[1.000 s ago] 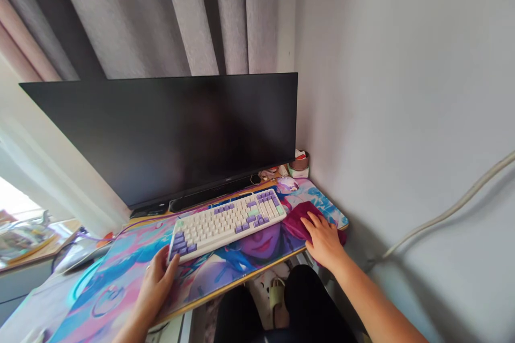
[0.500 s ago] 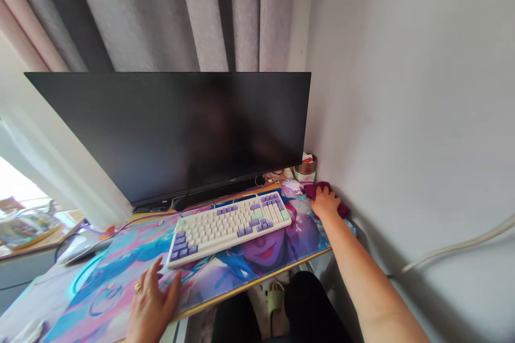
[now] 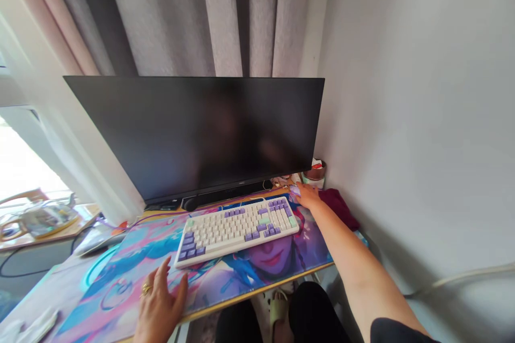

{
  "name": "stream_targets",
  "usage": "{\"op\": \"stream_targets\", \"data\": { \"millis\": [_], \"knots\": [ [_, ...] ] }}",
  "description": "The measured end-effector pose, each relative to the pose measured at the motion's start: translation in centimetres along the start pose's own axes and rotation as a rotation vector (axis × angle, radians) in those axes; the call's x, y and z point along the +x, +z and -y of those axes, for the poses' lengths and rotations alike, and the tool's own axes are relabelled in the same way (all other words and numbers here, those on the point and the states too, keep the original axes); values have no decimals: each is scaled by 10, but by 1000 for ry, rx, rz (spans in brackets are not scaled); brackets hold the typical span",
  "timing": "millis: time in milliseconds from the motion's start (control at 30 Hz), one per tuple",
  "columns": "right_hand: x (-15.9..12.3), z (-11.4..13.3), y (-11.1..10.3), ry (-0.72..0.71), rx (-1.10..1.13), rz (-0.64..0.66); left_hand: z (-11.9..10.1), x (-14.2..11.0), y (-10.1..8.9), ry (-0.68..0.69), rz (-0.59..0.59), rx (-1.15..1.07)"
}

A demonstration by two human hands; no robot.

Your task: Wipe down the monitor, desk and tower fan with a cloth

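My left hand [image 3: 160,300], a gold ring on one finger, rests at the desk mat's front left with its fingers apart and nothing held. Just beyond its fingertips is the near left corner of a white and purple keyboard [image 3: 237,233]. My right hand [image 3: 309,196] reaches to the back right of the colourful desk mat [image 3: 132,262], fingers stretched out over a small pale purple thing [image 3: 295,191], mostly covered, whose kind I cannot make out. A crumpled dark red cloth [image 3: 340,209] lies right of that wrist, out of the hand.
A wide black monitor [image 3: 201,134] stands behind the keyboard, a black soundbar [image 3: 229,193] beneath it. A brown round container [image 3: 317,170] sits in the back corner by the wall [image 3: 414,107]. White gloves or cloth [image 3: 38,327] lie at the front left. Cables run along the left.
My right hand has let go of the dark red cloth and moved left and back to the small pale thing. My left hand stays near the keyboard's corner. The view has shifted slightly left.
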State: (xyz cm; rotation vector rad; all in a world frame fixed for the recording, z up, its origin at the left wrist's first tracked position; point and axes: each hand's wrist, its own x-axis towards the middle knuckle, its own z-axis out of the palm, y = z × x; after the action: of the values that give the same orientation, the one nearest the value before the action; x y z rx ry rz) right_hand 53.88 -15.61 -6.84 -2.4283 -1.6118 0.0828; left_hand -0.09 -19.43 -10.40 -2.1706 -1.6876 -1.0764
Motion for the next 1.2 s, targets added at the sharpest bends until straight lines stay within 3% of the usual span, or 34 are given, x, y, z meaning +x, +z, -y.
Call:
{"op": "stream_targets", "data": {
  "millis": [200, 467, 567, 633, 700, 800, 867, 1033, 1200],
  "knots": [
    [0, 7, 1, 66, -39, -9, 9, -3, 5, 33, -26, 6],
    [-64, 12, 1, 41, -82, -54, 5, -2, -2, 65, -6, 35],
    [-86, -3, -7, 17, -76, -112, 3, -2, -3, 73, -38, 57],
    [-95, -22, -12, 74, -84, -139, 2, -2, -3, 82, -59, 56],
    [-100, -44, -14, 162, -71, -59, 1, -2, -2, 91, -61, 47],
    [-99, -68, -11, 186, -27, 118, 0, -2, 0, 88, -49, 44],
    [-94, -74, -8, 122, -34, 148, -2, -3, 0, 87, -39, 53],
    [-67, -62, -7, -33, -48, 158, -2, -2, 0, 82, -26, 82],
    [-46, -49, -12, -21, -51, 159, 5, 2, 1, 30, 44, 74]
  ]
}}
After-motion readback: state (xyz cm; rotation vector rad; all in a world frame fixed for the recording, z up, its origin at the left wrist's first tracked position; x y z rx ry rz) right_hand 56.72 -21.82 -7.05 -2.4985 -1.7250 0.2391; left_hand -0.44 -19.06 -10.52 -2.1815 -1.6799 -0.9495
